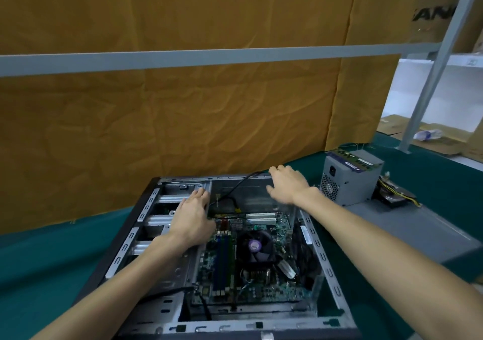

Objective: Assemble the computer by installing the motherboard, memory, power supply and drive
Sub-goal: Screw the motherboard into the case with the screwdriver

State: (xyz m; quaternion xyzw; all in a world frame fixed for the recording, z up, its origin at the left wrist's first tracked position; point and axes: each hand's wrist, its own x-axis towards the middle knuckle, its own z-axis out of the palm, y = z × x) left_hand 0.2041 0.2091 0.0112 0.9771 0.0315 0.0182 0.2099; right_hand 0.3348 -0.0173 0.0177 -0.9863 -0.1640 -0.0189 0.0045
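An open computer case (324,258) lies on its side in front of me. Inside it sits the green motherboard (264,284) with a black CPU fan (257,245) and blue memory slots (222,258). My left hand (192,217) rests flat, fingers straight, on the drive cage beside the board's far left corner. My right hand (286,183) reaches to the case's far rim with its fingers spread and holds nothing. A grey power supply (350,180) stands outside the case at the right, with a memory stick (352,160) lying on top.
A black cable (236,186) runs across the far part of the case. Behind the power supply lie its yellow and black wires over a dark drive (394,196). A grey side panel (407,232) lies on the green table cover. A brown paper wall stands behind.
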